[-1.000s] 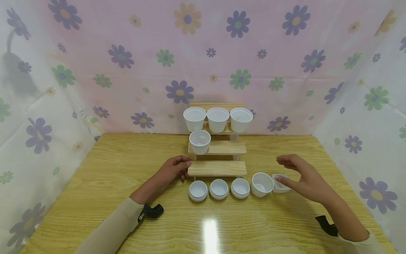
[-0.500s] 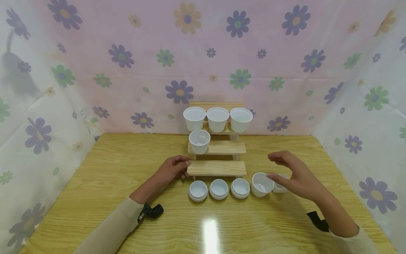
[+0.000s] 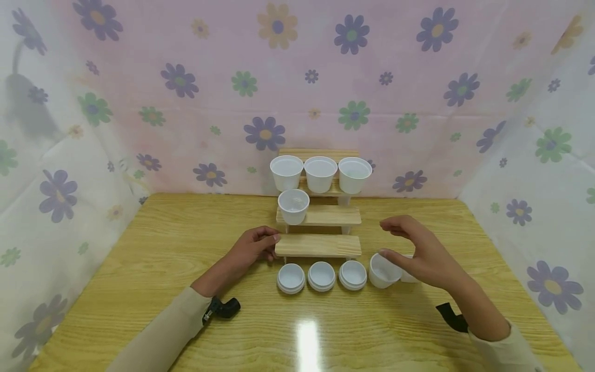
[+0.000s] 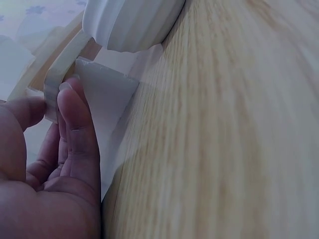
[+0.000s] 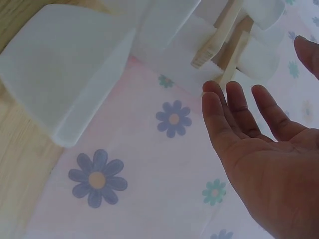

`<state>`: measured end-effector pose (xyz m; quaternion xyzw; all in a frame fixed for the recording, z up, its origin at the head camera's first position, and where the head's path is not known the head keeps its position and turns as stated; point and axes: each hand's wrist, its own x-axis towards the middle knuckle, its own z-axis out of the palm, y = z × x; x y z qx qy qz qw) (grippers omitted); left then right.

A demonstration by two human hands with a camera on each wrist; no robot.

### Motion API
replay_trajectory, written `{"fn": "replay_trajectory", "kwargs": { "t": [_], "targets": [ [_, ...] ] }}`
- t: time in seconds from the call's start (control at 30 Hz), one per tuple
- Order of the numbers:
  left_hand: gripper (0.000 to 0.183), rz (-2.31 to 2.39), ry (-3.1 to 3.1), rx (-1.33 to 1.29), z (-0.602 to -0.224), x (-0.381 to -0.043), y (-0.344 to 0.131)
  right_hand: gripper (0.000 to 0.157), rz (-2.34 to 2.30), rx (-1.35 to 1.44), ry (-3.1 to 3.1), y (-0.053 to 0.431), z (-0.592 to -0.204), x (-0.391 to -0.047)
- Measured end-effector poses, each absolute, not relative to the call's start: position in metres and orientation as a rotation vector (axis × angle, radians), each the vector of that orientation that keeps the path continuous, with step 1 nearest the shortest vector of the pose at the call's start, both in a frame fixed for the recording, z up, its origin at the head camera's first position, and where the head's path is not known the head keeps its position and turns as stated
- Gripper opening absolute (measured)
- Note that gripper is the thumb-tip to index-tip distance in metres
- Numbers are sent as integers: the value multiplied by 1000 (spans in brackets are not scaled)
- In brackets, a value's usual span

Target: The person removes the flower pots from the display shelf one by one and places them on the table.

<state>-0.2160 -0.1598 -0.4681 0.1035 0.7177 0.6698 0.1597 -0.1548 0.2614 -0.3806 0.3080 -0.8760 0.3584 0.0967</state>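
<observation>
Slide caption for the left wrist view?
Left hand pinches the end of a wooden shelf near a white cup.

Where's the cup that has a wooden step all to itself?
In the head view, the lone cup stands at the left end of the second-lowest wooden step, just in front of and below the leftmost upper cup.

Soft light leaves white glare on the table and a grey shadow on the floral cloth.

Beige left sleeve, matching right sleeve, curved black left wrist mount, black right mount, bare fingers
</observation>
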Motion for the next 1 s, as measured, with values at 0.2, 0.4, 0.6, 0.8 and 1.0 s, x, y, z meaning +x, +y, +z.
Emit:
{"fn": "replay_trajectory", "kwargs": {
  "t": [0.2,0.4,0.6,0.8,1.0],
  "targets": [
    [32,1925,2041,295,-471,-217,-161,53,1076,948,-2555,250,-376,-157],
    [32,1929,2042,293,-470,-216,-161,51,1077,962,-2523,236,-373,-161],
    [32,1924,2050,293,-470,-216,-160,49,1110,937,-2505,221,-371,-163],
    [32,1925,2060,290,-470,-215,-160,48,1158,889,-2499,207,-366,-164],
    [31,1934,2058,294,-471,-215,-160,46,1211,866,-2500,194,-363,-165]
  ]
}}
